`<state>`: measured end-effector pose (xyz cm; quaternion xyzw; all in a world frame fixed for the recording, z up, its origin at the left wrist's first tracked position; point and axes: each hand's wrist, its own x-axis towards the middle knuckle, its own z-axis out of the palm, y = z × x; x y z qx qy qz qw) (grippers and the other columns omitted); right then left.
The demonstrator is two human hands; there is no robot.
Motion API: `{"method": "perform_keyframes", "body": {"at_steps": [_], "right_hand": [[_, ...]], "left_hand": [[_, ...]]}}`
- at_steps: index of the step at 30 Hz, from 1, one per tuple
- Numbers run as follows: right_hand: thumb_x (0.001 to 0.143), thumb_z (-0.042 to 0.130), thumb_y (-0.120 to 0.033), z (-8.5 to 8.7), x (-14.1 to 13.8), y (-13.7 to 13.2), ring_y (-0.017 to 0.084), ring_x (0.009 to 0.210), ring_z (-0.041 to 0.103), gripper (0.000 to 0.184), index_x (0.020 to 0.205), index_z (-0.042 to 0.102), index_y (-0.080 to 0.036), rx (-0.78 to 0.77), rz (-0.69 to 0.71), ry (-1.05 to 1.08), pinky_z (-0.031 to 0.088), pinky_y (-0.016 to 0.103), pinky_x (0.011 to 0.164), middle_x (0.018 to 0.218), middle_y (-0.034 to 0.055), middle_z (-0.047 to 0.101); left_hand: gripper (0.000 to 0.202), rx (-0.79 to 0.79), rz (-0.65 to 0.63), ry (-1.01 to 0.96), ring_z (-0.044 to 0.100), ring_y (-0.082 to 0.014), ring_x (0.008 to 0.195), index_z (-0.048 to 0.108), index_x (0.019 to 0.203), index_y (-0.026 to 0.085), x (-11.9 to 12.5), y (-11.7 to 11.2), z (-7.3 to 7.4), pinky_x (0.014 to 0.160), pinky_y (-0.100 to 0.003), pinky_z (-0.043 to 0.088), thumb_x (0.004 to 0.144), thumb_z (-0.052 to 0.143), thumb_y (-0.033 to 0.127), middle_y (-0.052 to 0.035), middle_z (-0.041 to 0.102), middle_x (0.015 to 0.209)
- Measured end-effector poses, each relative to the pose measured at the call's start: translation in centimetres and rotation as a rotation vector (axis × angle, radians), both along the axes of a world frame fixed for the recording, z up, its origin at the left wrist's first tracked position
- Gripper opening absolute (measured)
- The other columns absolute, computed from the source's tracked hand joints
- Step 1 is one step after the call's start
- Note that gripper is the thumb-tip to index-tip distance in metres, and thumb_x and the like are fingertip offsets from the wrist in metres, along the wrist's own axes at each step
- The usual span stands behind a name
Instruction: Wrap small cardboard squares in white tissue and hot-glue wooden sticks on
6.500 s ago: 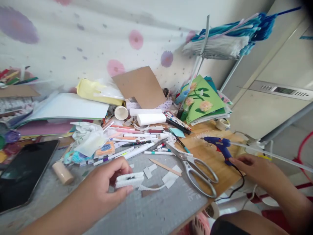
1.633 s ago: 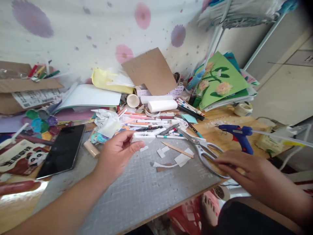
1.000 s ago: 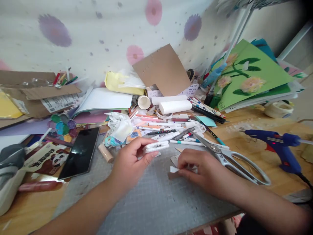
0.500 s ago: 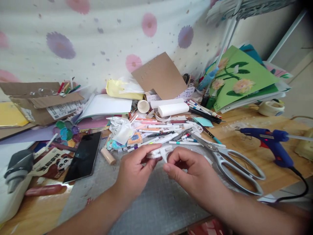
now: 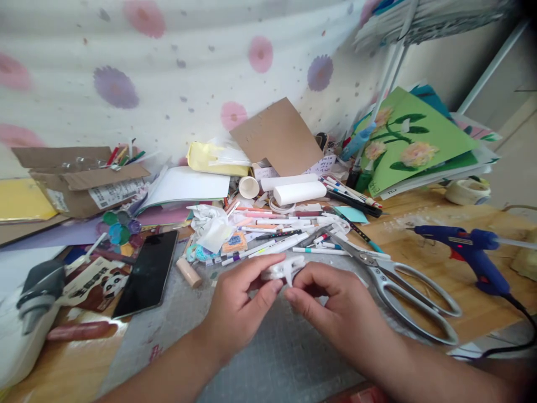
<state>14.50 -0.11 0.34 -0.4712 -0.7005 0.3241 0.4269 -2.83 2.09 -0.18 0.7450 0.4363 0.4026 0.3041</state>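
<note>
My left hand (image 5: pixel 237 305) pinches a small white foam piece (image 5: pixel 274 272) between thumb and fingers, just above the grey cutting mat (image 5: pixel 268 358). My right hand (image 5: pixel 335 310) meets it from the right, fingers closed on a thin white strip (image 5: pixel 289 274) that lies against that piece. Large metal scissors (image 5: pixel 398 285) lie shut on the mat's right edge, close to my right hand. A blue glue gun (image 5: pixel 465 252) rests on the wooden table at the right, its red light on.
Pens and markers (image 5: pixel 277 229) are heaped behind the hands, with white rolls (image 5: pixel 300 192) and brown card (image 5: pixel 279 137). A black phone (image 5: pixel 146 272) lies at left, near a cardboard box (image 5: pixel 79 173). A green flower card (image 5: pixel 413 137) and a tape roll (image 5: pixel 467 190) sit at right.
My right hand left the glue gun, passed the scissors, picked a white scrap off the mat and brought it to the foam piece in my left hand. The view shifted left.
</note>
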Motion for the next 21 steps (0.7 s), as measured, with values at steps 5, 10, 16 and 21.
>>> {"method": "perform_keyframes", "body": {"at_steps": [5,10,16,21], "right_hand": [[0.079,0.062,-0.020,-0.2,0.0,0.1,0.010,0.057,0.051,0.016,0.063,0.057,-0.018,0.068,-0.025,-0.023,0.038,0.021,0.055,0.061,-0.0028,0.059],[0.077,0.063,-0.017,-0.2,0.0,0.0,0.010,0.057,0.053,0.013,0.065,0.060,-0.017,0.148,-0.011,-0.074,0.038,0.020,0.055,0.062,-0.0021,0.061],[0.076,0.063,-0.013,-0.3,-0.4,-0.2,0.012,0.056,0.058,0.011,0.066,0.066,-0.015,0.198,-0.019,-0.104,0.040,0.021,0.055,0.062,0.0007,0.065],[0.076,0.066,-0.014,-0.5,-0.5,-0.4,0.013,0.060,0.061,0.006,0.070,0.068,-0.015,0.216,-0.001,-0.120,0.043,0.022,0.056,0.066,0.0020,0.068]], "left_hand": [[0.029,-0.060,-0.097,-0.097,0.064,-0.0185,0.089,0.064,0.112,0.024,-0.3,-0.2,-0.6,0.077,-0.027,0.050,0.083,0.058,0.029,-0.0011,0.071,0.096],[0.028,-0.226,-0.135,-0.280,0.063,-0.0179,0.085,0.063,0.105,0.023,0.3,-0.4,-0.8,0.076,-0.028,0.050,0.078,0.065,0.032,-0.0010,0.069,0.091],[0.020,-0.252,-0.081,-0.223,0.062,-0.0174,0.082,0.064,0.097,0.022,0.7,-0.8,-0.1,0.071,-0.026,0.049,0.078,0.063,0.029,-0.0006,0.069,0.088],[0.018,-0.225,-0.048,-0.155,0.063,-0.0179,0.080,0.065,0.095,0.020,0.8,-1.2,0.3,0.069,-0.026,0.049,0.079,0.059,0.025,-0.0014,0.070,0.085]]}}
